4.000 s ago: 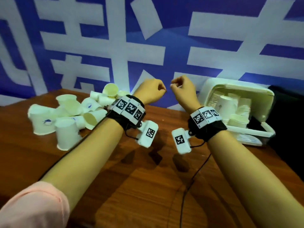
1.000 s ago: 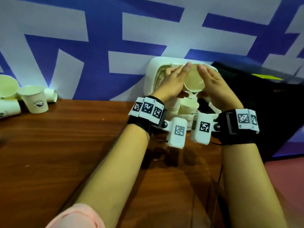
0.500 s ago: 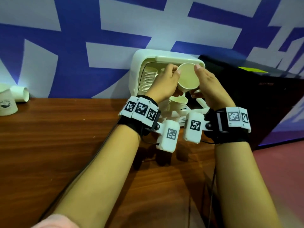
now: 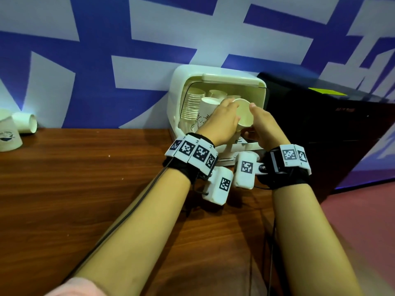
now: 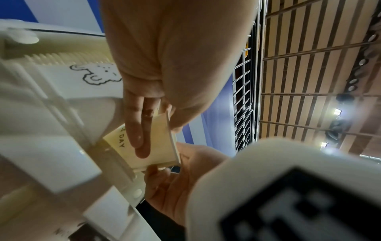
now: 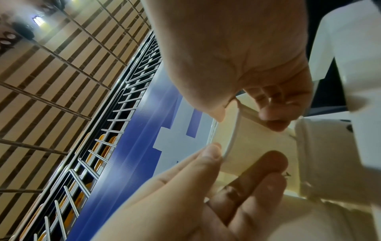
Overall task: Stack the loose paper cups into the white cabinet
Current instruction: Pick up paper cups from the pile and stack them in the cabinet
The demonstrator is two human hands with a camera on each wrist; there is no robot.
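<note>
**Both hands hold one paper cup at the mouth of the white cabinet**

Your left hand (image 4: pixel 221 122) and right hand (image 4: pixel 264 124) meet at the open front of the white cabinet (image 4: pixel 177 97), which stands at 12 o'clock on the wooden table (image 4: pixel 85 189), against the blue-and-white wall (image 4: pixel 106 39). Between them you hold a single paper cup (image 4: pixel 245 115), tilted so its open mouth faces back toward you. The left wrist view shows your left fingers (image 5: pixel 137 130) lying along the cup's side with the thumb at the rim; the right wrist view shows your right thumb and fingers (image 6: pixel 270 117) pinching the rim from the other side. Both hands are grasping the cup.

Inside the cabinet, a nested stack of cups (image 4: pixel 191 106) lies on its side at 11 o'clock of the held cup, with a tall upright stack (image 4: pixel 208 110) just beside it, partly hidden behind your left hand. More cups (image 4: pixel 218 94) sit farther back. Far off at 9 o'clock, two loose cups (image 4: pixel 25 122) rest at the table's edge by the wall, one lying on its side. A black case (image 4: pixel 320 116) stands just beside the cabinet at 2 o'clock.
</note>
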